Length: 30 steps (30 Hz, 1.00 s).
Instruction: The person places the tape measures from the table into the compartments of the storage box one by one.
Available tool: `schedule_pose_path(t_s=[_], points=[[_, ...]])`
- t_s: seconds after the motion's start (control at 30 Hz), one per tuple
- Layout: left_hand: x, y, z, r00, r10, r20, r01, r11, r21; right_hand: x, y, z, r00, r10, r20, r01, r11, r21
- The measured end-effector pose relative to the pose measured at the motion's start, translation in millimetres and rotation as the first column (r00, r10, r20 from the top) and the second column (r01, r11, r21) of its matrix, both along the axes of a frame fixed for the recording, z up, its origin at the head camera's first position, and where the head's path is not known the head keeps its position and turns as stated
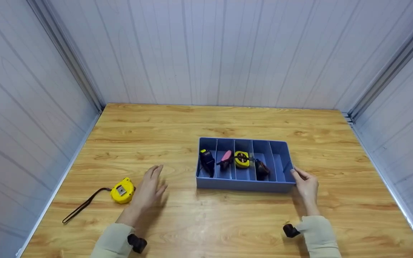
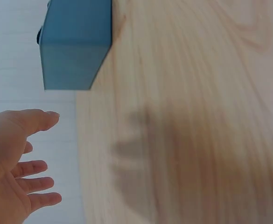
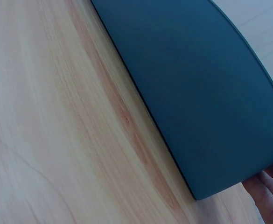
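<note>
A blue divided box (image 1: 242, 184) stands on the table, its narrow compartments running front to back. My right hand (image 1: 306, 184) pinches the box's front right corner, thumb at the rim; in the right wrist view, fingers (image 3: 267, 189) show beside the box wall. My left hand (image 1: 147, 190) hovers left of the box with fingers extended, holding nothing. Beside it lies a yellow tape measure (image 1: 122, 190) with a dark wrist strap. From left, the box holds a black item with a yellow end (image 1: 207, 161), a pink-and-dark item (image 1: 225, 159), another yellow tape measure (image 1: 242, 159) and a dark rounded item (image 1: 262, 169).
The wood-grain table (image 1: 206, 222) is enclosed by a pale panelled wall (image 1: 206, 53) at the back and walls on both sides. A small black device (image 1: 137, 243) sits on the left wrist and another black device (image 1: 291, 230) on the right.
</note>
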State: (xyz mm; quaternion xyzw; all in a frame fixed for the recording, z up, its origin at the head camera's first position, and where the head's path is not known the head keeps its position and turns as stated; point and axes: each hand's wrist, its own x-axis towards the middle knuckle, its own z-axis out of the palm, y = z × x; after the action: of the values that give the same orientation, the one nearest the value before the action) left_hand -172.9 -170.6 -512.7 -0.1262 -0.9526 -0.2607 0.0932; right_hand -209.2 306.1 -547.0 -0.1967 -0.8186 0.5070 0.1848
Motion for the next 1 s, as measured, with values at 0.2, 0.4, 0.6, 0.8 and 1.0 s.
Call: schedule_pose_path(t_s=[0.2,0.4,0.6,0.8,1.0], points=[[2.8,-15.9,-4.8,1.0,0.021,-0.015,-0.022,1.0,-0.02,-10.6,11.8,-20.4,1.0,-0.003,-0.006,0.003,0.999,0.038],[4.0,-32.0,-7.7,0.999,0.032,-0.041,-0.034,0.998,-0.06,4.9,-5.2,12.1,0.999,0.025,0.02,-0.025,1.0,0.011],[6.3,-47.7,-13.6,0.995,0.05,-0.088,-0.059,0.994,-0.092,5.3,-6.7,13.7,0.998,0.025,0.054,-0.024,0.999,-0.022],[7.4,-60.7,-17.6,0.993,0.084,-0.087,-0.094,0.989,-0.116,4.4,-6.5,12.8,0.999,0.011,0.036,-0.011,1.0,-0.009],[10.4,-71.6,-20.1,0.991,0.131,-0.004,-0.13,0.982,-0.136,5.5,-6.9,13.2,1.0,0.017,0.021,-0.017,1.0,-0.015]])
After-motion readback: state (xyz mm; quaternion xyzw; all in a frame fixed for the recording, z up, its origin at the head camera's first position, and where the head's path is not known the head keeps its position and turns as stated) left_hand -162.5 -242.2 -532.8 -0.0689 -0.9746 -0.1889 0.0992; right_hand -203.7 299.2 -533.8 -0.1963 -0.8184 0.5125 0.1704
